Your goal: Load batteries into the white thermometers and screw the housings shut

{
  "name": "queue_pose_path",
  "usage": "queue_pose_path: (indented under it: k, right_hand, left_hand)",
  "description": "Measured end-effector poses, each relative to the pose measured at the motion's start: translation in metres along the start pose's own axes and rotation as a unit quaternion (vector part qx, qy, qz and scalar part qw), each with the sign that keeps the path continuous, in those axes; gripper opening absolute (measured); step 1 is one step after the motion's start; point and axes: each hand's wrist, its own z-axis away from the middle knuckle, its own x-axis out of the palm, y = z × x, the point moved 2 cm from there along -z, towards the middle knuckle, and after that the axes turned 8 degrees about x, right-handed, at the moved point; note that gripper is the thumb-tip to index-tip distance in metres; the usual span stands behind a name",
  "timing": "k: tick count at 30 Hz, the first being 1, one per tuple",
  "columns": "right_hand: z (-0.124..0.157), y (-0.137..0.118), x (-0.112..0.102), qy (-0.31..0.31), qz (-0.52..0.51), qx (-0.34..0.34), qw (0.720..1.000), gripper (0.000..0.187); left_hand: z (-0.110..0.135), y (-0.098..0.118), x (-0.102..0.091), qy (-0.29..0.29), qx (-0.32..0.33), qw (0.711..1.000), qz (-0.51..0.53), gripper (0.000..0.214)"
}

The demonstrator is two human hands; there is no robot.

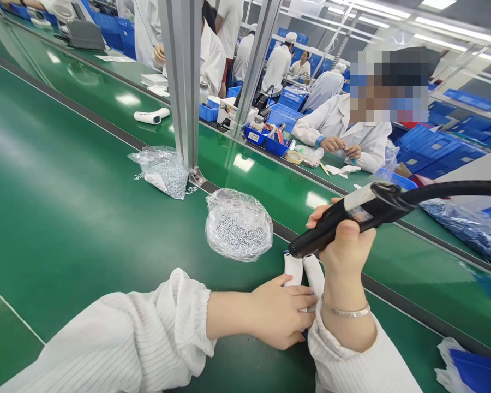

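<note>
Ribbed white sleeves (147,338) sit closest. Beyond them I see a smooth green table (65,191) and a crinkled bag of tiny silvery screws (238,225). My right hand (346,248) is wrapped round a black power screwdriver (323,232), and my left hand (278,311) is curled over glossy white plastic shells (293,268) lying beneath its tip.

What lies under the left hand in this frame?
Two white plastic pieces on the green belt stick out from under the left hand, beneath the black driver in the right hand. Their near ends are covered.
</note>
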Motion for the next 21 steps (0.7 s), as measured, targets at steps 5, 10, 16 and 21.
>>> queue_pose_path:
  k: [5, 10, 16, 21]
  right_hand:
    - [-0.001, 0.008, -0.007, -0.004, 0.001, 0.006, 1.000, 0.049]
    - [-0.003, 0.020, -0.013, -0.006, 0.000, 0.009, 1.000, 0.044]
    - [-0.002, 0.019, 0.000, -0.031, 0.005, -0.006, 0.999, 0.041]
    - [-0.004, 0.020, 0.002, -0.028, 0.006, -0.017, 0.999, 0.039]
  left_hand:
    - [0.000, -0.007, 0.011, 0.049, 0.011, 0.999, -0.013, 0.038]
    - [0.003, -0.013, 0.018, 0.089, 0.025, 0.994, -0.054, 0.036]
    - [-0.001, -0.028, 0.040, 0.115, 0.046, 0.977, -0.177, 0.027]
    - [-0.005, -0.045, 0.059, 0.123, 0.064, 0.963, -0.231, 0.021]
